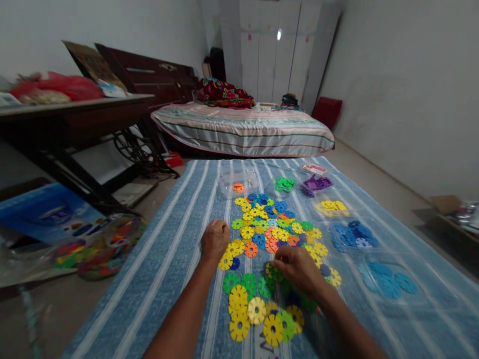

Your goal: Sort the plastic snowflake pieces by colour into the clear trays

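Note:
Many notched plastic flower discs (251, 249) in yellow, green, blue and orange lie loose across a striped cloth (172, 239). To the left of the pile, my left hand (216, 242) is closed in a loose fist with its knuckles up; the inside of the fist is hidden. Over the right middle of the pile, the fingers of my right hand (297, 269) are pinched together. Its fingertips are at a yellow disc (270, 270), and I cannot make out what is between them. Nearer me lie green discs (249, 284) and yellow discs (239, 326).
Clear plastic boxes stand behind and right of the pile, with orange discs (238, 188), green discs (285, 184), purple discs (318, 183), yellow discs (333, 206), dark blue discs (355, 234) and light blue discs (391, 279). Beyond is a bed (247, 129); a sewing table (75, 107) stands left.

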